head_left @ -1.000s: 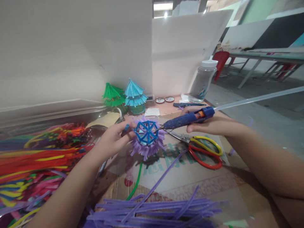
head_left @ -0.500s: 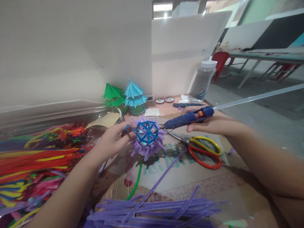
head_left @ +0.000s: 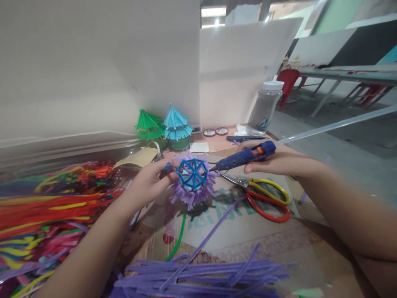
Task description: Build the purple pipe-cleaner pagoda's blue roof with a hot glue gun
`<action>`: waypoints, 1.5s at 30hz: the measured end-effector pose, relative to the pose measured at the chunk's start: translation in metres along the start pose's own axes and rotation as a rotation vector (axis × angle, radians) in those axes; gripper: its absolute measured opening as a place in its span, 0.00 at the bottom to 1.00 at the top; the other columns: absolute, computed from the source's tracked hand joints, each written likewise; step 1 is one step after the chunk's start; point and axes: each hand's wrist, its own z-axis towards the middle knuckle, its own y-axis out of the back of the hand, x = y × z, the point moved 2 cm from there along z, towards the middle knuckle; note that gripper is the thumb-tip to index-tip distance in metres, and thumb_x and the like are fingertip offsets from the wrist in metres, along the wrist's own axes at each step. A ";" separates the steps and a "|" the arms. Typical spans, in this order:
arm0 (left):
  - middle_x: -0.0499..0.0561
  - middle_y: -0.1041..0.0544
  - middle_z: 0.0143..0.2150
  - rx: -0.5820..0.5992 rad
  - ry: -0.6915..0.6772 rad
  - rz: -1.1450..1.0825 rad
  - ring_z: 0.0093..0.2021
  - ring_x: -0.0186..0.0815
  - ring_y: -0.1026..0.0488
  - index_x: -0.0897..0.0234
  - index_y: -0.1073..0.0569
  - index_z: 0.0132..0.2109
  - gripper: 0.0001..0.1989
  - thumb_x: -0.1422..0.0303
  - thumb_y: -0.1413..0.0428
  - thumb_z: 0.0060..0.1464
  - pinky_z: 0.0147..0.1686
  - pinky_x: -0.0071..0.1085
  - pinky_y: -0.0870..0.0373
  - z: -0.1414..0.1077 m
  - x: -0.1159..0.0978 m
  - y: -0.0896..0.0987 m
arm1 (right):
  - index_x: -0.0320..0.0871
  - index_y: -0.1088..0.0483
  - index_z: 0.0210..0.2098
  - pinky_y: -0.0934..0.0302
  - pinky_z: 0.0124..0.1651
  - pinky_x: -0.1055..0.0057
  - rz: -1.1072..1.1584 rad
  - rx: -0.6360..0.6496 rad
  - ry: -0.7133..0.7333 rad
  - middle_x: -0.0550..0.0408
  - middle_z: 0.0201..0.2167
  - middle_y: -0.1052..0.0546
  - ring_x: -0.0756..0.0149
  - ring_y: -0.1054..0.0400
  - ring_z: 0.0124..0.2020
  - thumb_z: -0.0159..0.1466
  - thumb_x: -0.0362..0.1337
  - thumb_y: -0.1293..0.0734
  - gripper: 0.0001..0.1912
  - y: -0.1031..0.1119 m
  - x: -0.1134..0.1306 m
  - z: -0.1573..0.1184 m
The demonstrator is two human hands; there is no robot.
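Note:
My left hand (head_left: 153, 176) pinches the edge of a pipe-cleaner piece (head_left: 194, 174), a blue spoked ring with a purple fringe around it. A short blue pipe-cleaner bit (head_left: 167, 166) shows at the same hand's fingers. In my right hand (head_left: 269, 159) is a blue glue gun (head_left: 245, 156), a long clear glue stick (head_left: 335, 126) reaching out of its back. Its nozzle points at the right side of the ring, a small gap apart as far as I can tell. Scissors (head_left: 268, 198) with one yellow and one red handle lie beneath the gun.
Purple pipe cleaners (head_left: 201, 277) lie in a heap at the front, multicoloured ones (head_left: 46, 211) at the left. Behind stand a green pipe-cleaner tree (head_left: 149, 124), a light-blue one (head_left: 176, 124) and a clear bottle (head_left: 265, 107). A dark cutter (head_left: 246, 138) lies at the back.
The glue gun has drawn back slightly to the right and down, its nozzle farther from the ring. The left hand keeps its hold on the piece.

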 end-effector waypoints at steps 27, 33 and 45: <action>0.46 0.24 0.34 0.044 -0.131 0.004 0.34 0.32 0.30 0.62 0.25 0.38 0.06 0.66 0.44 0.61 0.35 0.27 0.37 -0.004 -0.030 -0.015 | 0.46 0.29 0.34 0.44 0.29 0.68 0.040 -0.097 0.114 0.56 0.28 0.28 0.64 0.35 0.28 0.57 0.60 0.29 0.23 -0.026 0.038 -0.007; 0.45 0.24 0.32 0.030 -0.150 0.006 0.33 0.31 0.30 0.62 0.25 0.38 0.05 0.66 0.44 0.61 0.33 0.26 0.37 -0.003 -0.029 -0.014 | 0.46 0.29 0.33 0.45 0.28 0.70 0.056 -0.106 0.113 0.57 0.26 0.28 0.65 0.35 0.26 0.55 0.60 0.28 0.23 -0.024 0.040 -0.006; 0.44 0.25 0.31 0.030 -0.173 -0.003 0.32 0.30 0.31 0.64 0.26 0.36 0.06 0.67 0.44 0.62 0.32 0.25 0.38 -0.003 -0.030 -0.015 | 0.44 0.28 0.33 0.46 0.29 0.71 0.038 -0.114 0.101 0.58 0.26 0.28 0.67 0.37 0.27 0.56 0.59 0.27 0.23 -0.025 0.040 -0.007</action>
